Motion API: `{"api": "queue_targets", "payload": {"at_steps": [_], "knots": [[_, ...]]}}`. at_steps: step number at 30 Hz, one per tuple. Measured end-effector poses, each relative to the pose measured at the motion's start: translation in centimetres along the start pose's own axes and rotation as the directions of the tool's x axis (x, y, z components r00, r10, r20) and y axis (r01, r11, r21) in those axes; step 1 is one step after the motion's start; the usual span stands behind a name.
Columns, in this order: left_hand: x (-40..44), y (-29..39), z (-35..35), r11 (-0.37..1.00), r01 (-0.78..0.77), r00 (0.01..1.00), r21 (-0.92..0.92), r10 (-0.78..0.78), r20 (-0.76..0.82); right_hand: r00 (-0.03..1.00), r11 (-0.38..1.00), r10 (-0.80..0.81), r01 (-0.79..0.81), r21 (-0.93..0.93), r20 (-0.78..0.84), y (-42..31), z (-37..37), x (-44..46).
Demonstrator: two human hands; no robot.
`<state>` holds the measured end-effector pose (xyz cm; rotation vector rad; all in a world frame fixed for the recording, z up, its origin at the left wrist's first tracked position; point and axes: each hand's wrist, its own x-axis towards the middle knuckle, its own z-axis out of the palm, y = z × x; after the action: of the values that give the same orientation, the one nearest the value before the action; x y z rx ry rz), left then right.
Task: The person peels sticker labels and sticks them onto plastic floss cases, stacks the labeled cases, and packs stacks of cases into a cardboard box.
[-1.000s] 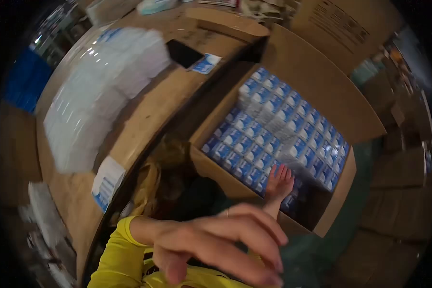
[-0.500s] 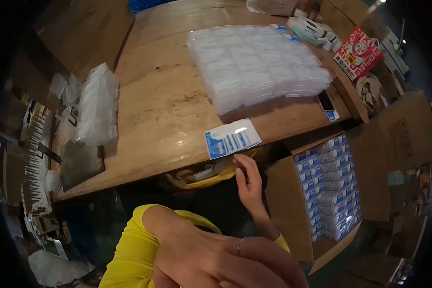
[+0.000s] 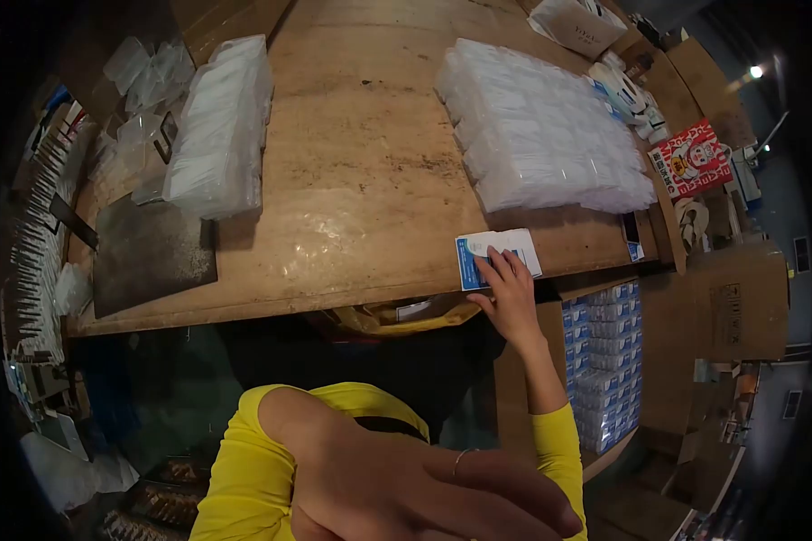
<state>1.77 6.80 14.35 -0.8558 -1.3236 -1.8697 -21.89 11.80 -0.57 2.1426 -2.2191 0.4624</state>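
My right hand rests on a stack of blue and white printed cards at the table's front edge. Its fingers lie apart over the cards, with the thumb near the stack's lower edge. Very close to the camera, my left hand stretches across the bottom of the view, a thin ring on one finger. Its fingers bend out of frame, so their tips are hidden. Below the table edge, near my right hand, hangs a yellow-rimmed pouch or bag with something pale inside.
Clear plastic boxes stand in a large block at right and a row at left. A dark flat plate lies front left. An open carton at right holds blue and white packs. A red printed package stands beyond.
My right hand has moved up from beside the pouch onto the cards. The camera view has turned, while my left hand stays close to the lens.
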Motion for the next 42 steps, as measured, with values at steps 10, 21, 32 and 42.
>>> {"api": "queue_targets", "payload": {"at_steps": [10, 21, 32, 42], "knots": [[2.6, -3.1, -17.6, 0.873, 0.389, 0.857, 0.293, -0.226, -0.464, 0.574, -0.122, 0.802, -0.115, 0.986, 0.166, 2.6, -1.4, 3.9], [7.2, -17.4, -49.1, 0.629, 0.751, 0.538, 0.203, -0.404, -0.740, 0.206, -0.501, 0.866, 0.345, 0.794, 0.456, 10.7, 6.6, 8.7], [6.2, -25.4, -53.6, 0.242, 0.817, 0.576, 0.523, -0.392, -0.717, 0.128, -0.492, 0.868, 0.366, 0.790, 0.480, 8.1, 7.2, 13.1], [3.9, -24.2, -52.4, 0.178, 0.801, 0.593, 0.571, -0.358, -0.721, 0.039, -0.428, 0.891, 0.403, 0.809, 0.452, 7.3, 9.6, 15.4]]}}
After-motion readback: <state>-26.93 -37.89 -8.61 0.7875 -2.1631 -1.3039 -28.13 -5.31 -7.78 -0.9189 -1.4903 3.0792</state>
